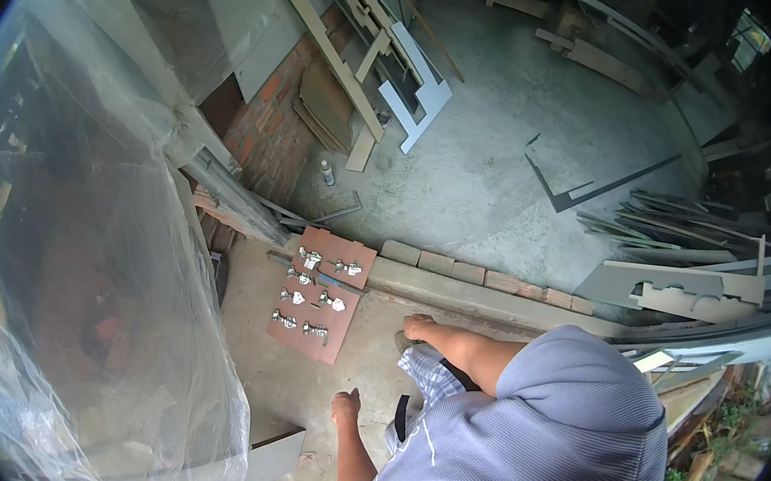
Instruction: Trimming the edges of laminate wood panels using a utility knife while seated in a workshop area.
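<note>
A reddish-brown board [338, 325] lies on the concrete floor, with several metal cabinet hinges [331, 301] spread over it in loose rows. Across its right part runs a dark, thin strip [341, 284]. My left hand [346, 405] hangs below the board's near end, apart from it, its fingers curled in with nothing showing in them. To the right of the board, my right hand [420, 327] is held above a shoe [404, 342], also with curled fingers. What lies inside that hand, if anything, is hidden.
A low brick-edged curb [464, 273] borders the board's far right side. Clear plastic sheeting [102, 317] hangs at the left. Beyond the curb stand a small bottle [328, 173], leaning wood offcuts [417, 96] and a pile of strips [657, 226]. A panel [272, 459] lies near my left hand.
</note>
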A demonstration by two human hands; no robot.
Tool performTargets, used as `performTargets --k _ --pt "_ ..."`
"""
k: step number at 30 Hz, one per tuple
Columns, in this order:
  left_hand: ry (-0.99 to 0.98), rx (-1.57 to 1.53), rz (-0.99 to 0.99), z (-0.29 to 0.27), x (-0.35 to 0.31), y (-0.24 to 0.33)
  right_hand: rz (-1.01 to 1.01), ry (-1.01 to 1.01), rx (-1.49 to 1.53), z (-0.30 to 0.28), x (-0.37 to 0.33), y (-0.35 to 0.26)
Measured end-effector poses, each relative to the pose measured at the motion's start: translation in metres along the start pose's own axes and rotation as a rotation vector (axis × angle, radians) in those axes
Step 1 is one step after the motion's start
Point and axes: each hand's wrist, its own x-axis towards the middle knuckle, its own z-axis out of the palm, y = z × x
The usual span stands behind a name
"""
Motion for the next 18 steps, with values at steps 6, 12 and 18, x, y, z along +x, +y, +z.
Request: performTargets --k 6,12,18 --pt "-0.116 0.038 0.058 -0.017 0.066 0.018 0.058 -0.022 0.235 -0.050 0.002 0.030" --pt "-0.083 0.005 0.140 -0.016 0.140 0.019 0.117 0.112 0.287 -0.042 0.006 0.028" --pt "-0.155 0.005 0.292 -0.033 0.170 0.028 0.015 0.067 0.491 -0.016 0.001 0.021"
